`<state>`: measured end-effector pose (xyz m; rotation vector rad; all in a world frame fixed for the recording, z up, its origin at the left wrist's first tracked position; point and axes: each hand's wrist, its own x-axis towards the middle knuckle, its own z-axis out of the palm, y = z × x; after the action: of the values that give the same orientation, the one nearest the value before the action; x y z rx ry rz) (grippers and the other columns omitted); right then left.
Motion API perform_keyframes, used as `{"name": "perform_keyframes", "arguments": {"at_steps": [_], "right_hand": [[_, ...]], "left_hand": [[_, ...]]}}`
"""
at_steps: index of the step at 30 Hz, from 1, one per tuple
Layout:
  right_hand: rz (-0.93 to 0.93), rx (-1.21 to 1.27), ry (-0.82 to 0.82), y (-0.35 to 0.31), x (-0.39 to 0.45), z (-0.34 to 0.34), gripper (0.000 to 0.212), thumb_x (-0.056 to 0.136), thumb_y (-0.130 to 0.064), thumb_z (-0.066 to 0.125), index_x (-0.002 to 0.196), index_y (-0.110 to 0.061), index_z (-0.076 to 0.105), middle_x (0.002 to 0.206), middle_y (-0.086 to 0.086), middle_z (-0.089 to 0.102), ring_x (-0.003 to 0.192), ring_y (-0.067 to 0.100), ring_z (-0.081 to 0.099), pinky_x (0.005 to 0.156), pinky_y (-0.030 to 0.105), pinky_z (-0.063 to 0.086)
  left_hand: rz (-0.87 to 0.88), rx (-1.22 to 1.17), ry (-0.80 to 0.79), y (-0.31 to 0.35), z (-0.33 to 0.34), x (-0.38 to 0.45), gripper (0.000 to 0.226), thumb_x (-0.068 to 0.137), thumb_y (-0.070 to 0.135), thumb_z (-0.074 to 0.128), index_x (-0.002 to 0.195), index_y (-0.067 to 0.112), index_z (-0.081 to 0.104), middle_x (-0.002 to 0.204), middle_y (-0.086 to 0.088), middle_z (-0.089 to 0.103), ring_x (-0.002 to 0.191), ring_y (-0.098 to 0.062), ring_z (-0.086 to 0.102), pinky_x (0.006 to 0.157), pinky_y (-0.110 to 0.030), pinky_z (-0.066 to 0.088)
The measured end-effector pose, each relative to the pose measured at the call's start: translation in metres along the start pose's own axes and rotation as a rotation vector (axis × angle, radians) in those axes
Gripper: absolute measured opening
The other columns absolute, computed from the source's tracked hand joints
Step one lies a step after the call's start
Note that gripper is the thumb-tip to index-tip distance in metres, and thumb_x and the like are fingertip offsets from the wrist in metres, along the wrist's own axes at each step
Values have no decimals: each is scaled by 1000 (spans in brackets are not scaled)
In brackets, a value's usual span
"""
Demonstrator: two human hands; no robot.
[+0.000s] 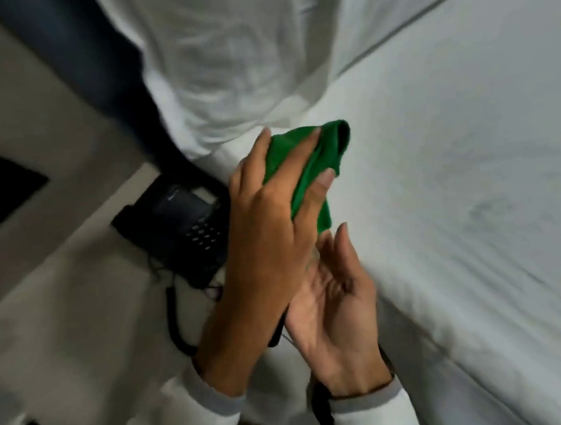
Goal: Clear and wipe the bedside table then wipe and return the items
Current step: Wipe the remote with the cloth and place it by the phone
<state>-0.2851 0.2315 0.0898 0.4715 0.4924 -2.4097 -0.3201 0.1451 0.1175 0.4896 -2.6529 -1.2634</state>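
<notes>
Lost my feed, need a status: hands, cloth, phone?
Left hand shut on green cloth, over bed edge. Right hand open, palm up, below cloth. Black phone on bedside table, cord trailing.

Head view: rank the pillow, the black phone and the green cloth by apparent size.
1. pillow, clearly largest.
2. black phone, partly hidden by the left hand.
3. green cloth, bunched in that hand and nearer the camera, so phone versus cloth is unsure.
</notes>
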Motion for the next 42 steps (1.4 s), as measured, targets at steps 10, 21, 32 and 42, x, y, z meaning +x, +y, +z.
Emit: {"name": "perform_keyframes", "arguments": {"at_steps": [10,21,32,42], "right_hand": [[291,-215,172,151,-7,29,51,103,-35,48,146,-9,55,156,16,51,148,29,45,125,43,32],[478,-367,112,234,11,30,78,90,-27,72,158,-21,36,136,11,46,132,27,42,128,45,23],[752,-846,54,281,26,2,74,96,-65,50,138,-4,58,119,20,63,94,32,64,91,47,55],[835,-367,-16,270,16,7,81,94,-75,39,138,-9,58,120,17,71,109,30,70,99,46,56]], "left_hand": [[-175,114,24,-118,-127,-103,45,99,43,47,143,34,53,166,-1,23,151,-20,21,121,-31,28],[-248,135,-14,-171,-191,-219,46,96,52,44,137,37,58,155,8,42,138,-18,43,113,-32,43],[-368,82,314,-222,-243,-220,39,101,48,47,136,33,57,148,8,48,137,-12,45,117,-30,39],[-359,458,-15,-238,-207,-171,51,96,48,38,140,29,54,157,-7,40,140,-31,36,110,-47,45]]}}
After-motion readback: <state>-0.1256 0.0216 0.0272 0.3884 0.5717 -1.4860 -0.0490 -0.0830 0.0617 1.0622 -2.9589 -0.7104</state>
